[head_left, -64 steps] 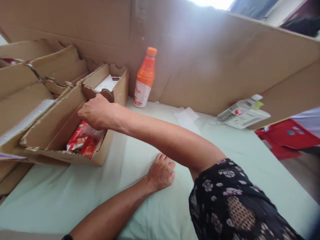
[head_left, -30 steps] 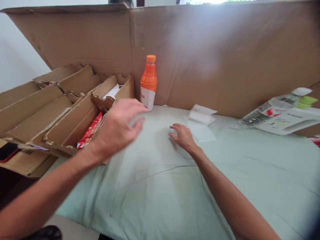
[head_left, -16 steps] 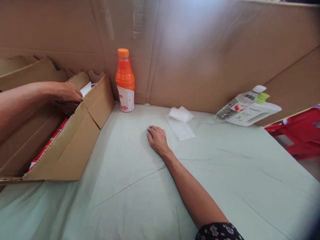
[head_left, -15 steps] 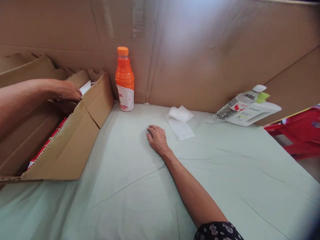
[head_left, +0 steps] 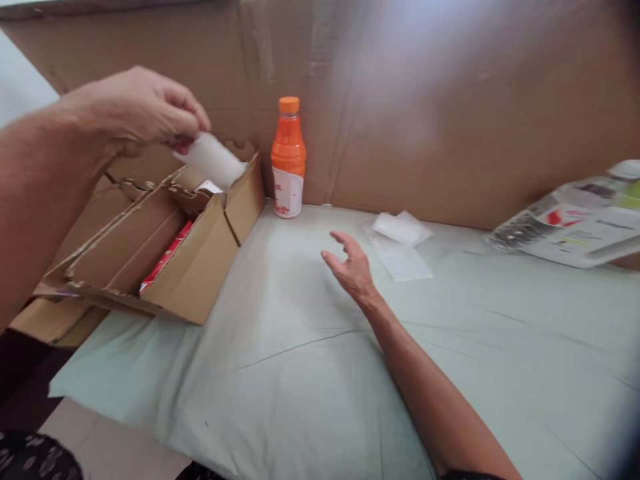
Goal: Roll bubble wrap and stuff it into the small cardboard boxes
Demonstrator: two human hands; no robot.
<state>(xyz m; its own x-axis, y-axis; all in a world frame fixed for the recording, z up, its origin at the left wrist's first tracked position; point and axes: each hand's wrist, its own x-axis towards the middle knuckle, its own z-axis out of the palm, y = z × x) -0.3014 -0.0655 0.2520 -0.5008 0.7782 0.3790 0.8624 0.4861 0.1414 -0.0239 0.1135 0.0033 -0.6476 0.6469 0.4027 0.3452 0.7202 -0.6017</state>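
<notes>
Cloth (head_left: pixel 300 380), red packet (head_left: pixel 167 259) in box (head_left: pixel 195 267), held sheet (head_left: pixel 216 161)

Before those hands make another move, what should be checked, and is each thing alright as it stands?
1. Left hand has hold of the white item: ok, it grips the upper end.
2. White item is clear of the cardboard box: cannot tell; its lower end overlaps the box in this view.
3. Right hand is free: ok, open with nothing visible in it.
4. Orange bottle is upright: ok.
5. Clear bottle is upright: not ok, it tilts sharply beside a white jug.
6. Translucent sheets lie separately: not ok, they overlap.
</notes>
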